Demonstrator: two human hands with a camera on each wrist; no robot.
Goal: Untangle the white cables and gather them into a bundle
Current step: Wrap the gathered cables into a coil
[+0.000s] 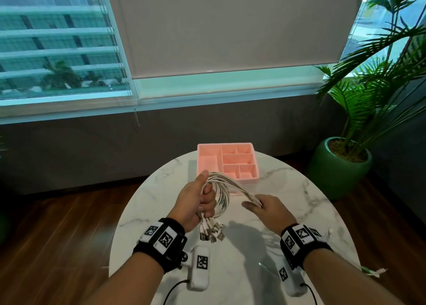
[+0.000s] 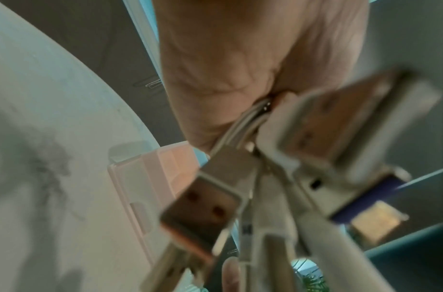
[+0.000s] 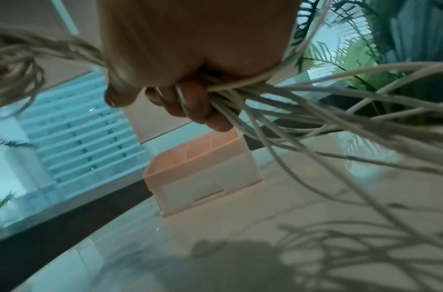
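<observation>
The person stands at a round white table (image 1: 161,203) with grey marble lines in it. Both hands are up above the table, and the white cables (image 1: 227,184) run from one hand to the other. The left hand (image 1: 198,203) is closed tight around the cables. The thumb points up and the fingers (image 1: 208,199) curl around a loop of cable that hangs beside the fist. Under this fist the plugs (image 1: 212,232) hang down in a bunch, white with shiny metal ends. In the left wrist view the plugs (image 2: 202,205) are very close and blurry, and they come out from under the curled palm (image 2: 240,59). The right hand (image 1: 267,209) is closed around the cables too, farther along them. In the right wrist view its fingers (image 3: 195,104) are curled around many thin cables (image 3: 315,110), and these fan out loose past the hand and hang over the table. Their shadows fall on the table top. Between the two hands the cables make a low arch, all close together. Behind the hands, at the far edge of the table, sits a pink tray (image 1: 250,179) with small boxes inside it. A green plant (image 1: 368,92) in a green pot (image 1: 334,173) stands on the floor to the right, by the window (image 1: 57,51). A grey blind (image 1: 230,28) covers the middle of the window. Each wrist has a black band (image 1: 161,242) with black and white square marks.
</observation>
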